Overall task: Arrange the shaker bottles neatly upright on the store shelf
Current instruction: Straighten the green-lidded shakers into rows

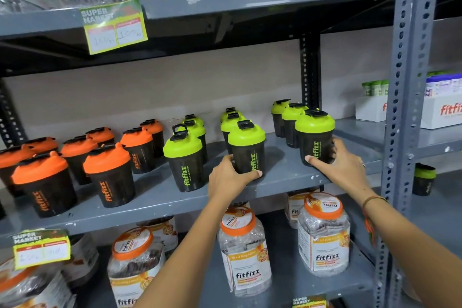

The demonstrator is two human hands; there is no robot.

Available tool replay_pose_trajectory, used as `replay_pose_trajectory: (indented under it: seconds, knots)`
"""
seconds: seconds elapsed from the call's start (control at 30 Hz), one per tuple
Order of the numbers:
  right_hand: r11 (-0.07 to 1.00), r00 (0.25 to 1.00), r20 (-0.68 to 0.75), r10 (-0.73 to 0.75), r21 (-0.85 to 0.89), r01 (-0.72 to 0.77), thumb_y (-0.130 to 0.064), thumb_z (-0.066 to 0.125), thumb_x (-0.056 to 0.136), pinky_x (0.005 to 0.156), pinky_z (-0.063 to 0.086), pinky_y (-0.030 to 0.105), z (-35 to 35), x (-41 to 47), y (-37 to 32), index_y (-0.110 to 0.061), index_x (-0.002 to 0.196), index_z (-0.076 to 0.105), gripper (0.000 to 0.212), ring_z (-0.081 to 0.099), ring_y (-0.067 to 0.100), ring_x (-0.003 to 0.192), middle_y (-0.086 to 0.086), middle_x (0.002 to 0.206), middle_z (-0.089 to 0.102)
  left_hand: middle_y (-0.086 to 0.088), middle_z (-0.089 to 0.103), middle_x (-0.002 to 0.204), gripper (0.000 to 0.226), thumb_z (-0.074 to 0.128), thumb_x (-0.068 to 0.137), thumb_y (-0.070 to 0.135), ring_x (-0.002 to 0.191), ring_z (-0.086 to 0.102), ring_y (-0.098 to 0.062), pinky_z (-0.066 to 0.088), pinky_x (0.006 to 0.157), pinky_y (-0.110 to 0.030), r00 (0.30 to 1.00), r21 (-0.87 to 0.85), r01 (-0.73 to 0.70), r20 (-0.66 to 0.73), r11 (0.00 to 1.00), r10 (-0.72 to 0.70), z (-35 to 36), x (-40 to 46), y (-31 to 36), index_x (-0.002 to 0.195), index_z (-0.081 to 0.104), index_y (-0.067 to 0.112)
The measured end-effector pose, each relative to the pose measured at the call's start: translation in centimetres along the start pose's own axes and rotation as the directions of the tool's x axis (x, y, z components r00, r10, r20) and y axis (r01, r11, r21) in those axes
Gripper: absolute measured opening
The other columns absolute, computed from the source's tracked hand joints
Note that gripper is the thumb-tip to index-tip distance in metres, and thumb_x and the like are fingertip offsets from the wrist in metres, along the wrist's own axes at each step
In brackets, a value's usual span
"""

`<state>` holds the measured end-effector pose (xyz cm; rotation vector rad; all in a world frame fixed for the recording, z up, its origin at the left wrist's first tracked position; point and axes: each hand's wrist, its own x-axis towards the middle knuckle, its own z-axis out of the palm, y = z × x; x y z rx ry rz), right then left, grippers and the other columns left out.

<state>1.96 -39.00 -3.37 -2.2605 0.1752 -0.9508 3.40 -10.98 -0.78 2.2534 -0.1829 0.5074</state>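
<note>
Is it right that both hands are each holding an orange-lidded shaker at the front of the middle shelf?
Not quite. The head view shows the left hand and right hand each holding a green-lidded shaker at the front of the middle shelf.

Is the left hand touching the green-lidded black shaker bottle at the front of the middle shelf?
Touching. The head view shows the left hand wrapped around the base of the green-lidded black shaker bottle, thumb pressed across its front, no gap visible.
</note>
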Motion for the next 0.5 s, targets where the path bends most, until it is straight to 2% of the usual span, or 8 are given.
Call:
replay_pose_trajectory:
  seconds: [0.1,0.23,0.43,0.5]
  knots:
    - [1.0,1.0,0.017,-0.004,0.014,0.003,-0.073,0.067,0.072,0.103,0.043,0.053,-0.3,-0.1,-0.3,-0.026,0.125,0.051,0.073,0.065,0.032,0.112,0.005,0.119,0.072,0.003,0.07,0.118,0.085,0.078,0.055,0.064,0.107,0.065,-0.018,0.053,0.088,-0.036,1.0,-0.005,0.006,-0.005,1.0,-0.006,-0.2,-0.1,0.1,0.126,0.055,0.023]
    - [1.0,0.999,0.038,0.006,0.017,-0.006,-0.082,0.057,0.065,0.103,0.042,0.053,-0.6,-0.3,-0.7,-0.027,0.124,0.051,0.081,0.066,0.03,0.112,0.003,0.117,0.072,0.003,0.068,0.121,0.086,0.079,0.056,0.064,0.11,0.064,-0.019,0.053,0.089,-0.036,1.0,-0.004,0.015,0.015,1.0,-0.015,-0.4,-0.3,0.4,0.128,0.054,0.022]
    - [0.999,0.995,0.1,0.01,0.035,-0.013,-0.09,0.057,0.063,0.108,0.037,0.056,-0.8,-0.1,-0.6,-0.037,0.13,0.041,0.087,0.062,0.03,0.119,0.001,0.127,0.068,0.0,0.061,0.134,0.106,0.079,0.051,0.069,0.12,0.058,-0.02,0.051,0.097,-0.041,0.998,-0.038,0.022,0.054,0.999,-0.02,-1.2,-1.0,0.6,0.137,0.043,0.02]
    - [0.997,0.996,0.089,0.023,0.069,-0.029,-0.089,0.06,0.064,0.111,0.033,0.057,-0.8,-0.1,-0.8,-0.034,0.137,0.039,0.093,0.058,0.029,0.125,0.001,0.135,0.063,-0.001,0.058,0.138,0.11,0.078,0.049,0.072,0.124,0.056,-0.021,0.05,0.099,-0.041,0.999,-0.053,-0.014,0.033,0.999,0.016,-1.4,-1.8,0.5,0.139,0.04,0.02]
